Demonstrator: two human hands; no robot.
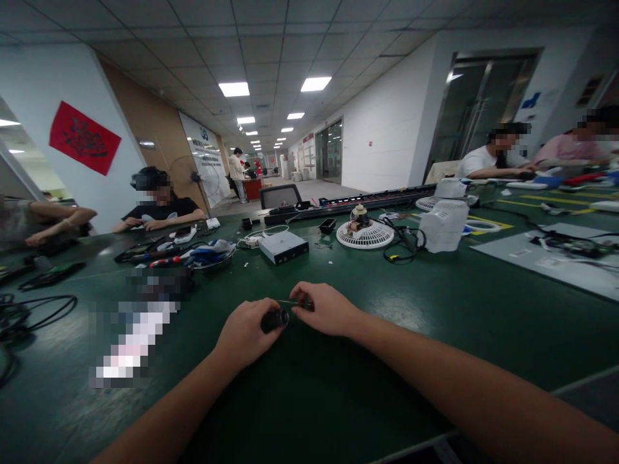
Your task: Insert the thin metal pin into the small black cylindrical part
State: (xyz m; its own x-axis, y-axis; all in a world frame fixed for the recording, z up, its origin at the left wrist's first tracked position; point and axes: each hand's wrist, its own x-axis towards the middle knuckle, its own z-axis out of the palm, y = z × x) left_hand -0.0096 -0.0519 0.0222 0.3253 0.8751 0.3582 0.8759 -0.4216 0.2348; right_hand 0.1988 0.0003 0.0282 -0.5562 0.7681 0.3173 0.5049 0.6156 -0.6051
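Observation:
My left hand (249, 332) is closed around a short black cylindrical part (276, 319) with a round, hollow-looking end that faces right. My right hand (322, 307) pinches a thin, metal-looking rod (289, 302), whose far end reaches left toward the fingertips of my left hand. Whether the rod touches the black part cannot be made out. Both hands are close together, just above the green tabletop (271, 412). Beyond them lies a silver box (283, 245) that resembles a disc drive.
A white fan grille with a motor (365, 233), a white housing (442, 225) and a small black tray (327, 225) stand farther back. Tools and a blue cloth (210, 252) lie left; black cables (36, 316) sit at the left edge. People (157, 203) sit around the table.

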